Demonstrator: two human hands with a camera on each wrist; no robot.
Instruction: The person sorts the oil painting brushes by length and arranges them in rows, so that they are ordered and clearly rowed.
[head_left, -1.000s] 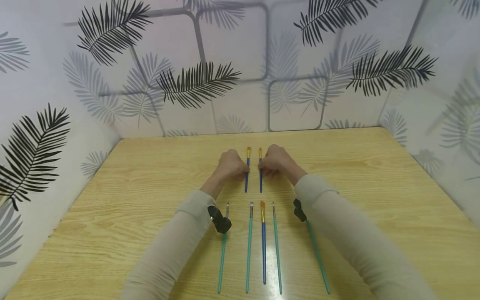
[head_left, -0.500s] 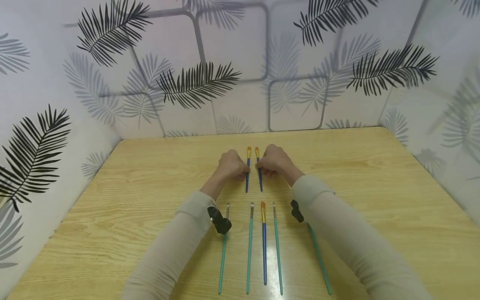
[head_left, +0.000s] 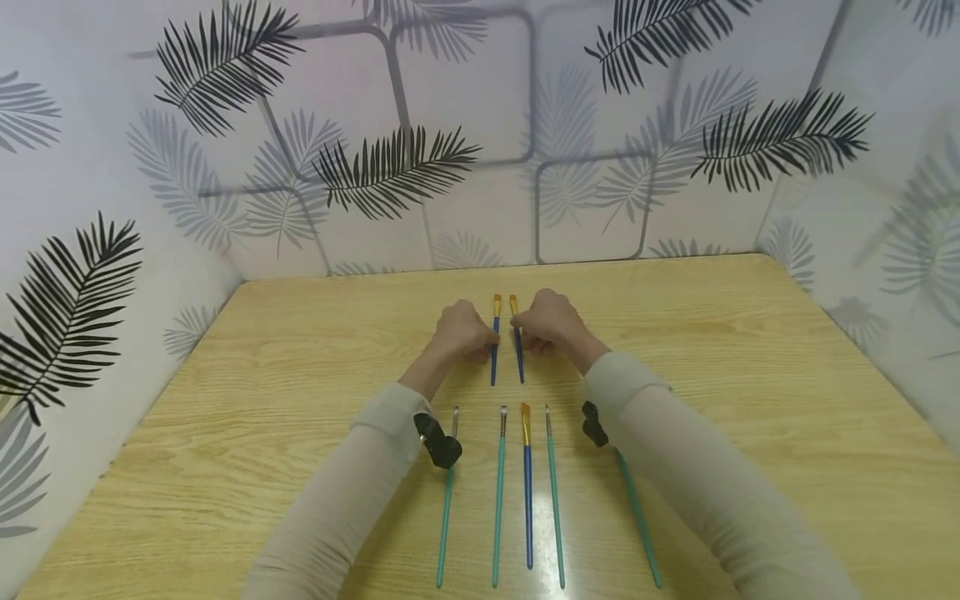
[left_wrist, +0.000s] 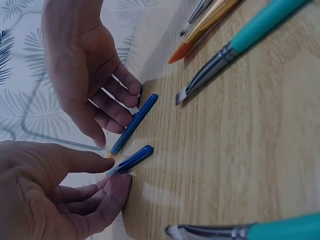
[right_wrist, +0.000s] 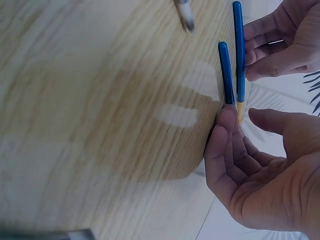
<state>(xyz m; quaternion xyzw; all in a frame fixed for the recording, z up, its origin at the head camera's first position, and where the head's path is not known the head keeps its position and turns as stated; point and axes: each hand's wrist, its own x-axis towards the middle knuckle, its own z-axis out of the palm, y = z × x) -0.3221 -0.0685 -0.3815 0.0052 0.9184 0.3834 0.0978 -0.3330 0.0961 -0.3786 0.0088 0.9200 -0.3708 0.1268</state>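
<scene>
Two short blue paintbrushes with gold ferrules and orange bristles lie side by side at the back of the table, tips away from me. My left hand pinches the left paintbrush at its handle; the left wrist view shows thumb and finger on either side of it. Beside the right paintbrush is my right hand. In the right wrist view its fingers lie over the upper part of this brush, while the thumb stands straight and apart from them.
Nearer me lies a row of longer brushes: a teal flat one, a blue one with gold ferrule and a thin teal one. Another teal brush lies partly under each forearm, left and right. A patterned wall borders the table.
The right paintbrush's bristle end has swung left, closer to the left paintbrush. My right hand has shifted slightly left, its thumb now higher along the brush. The left hand has stayed put.
</scene>
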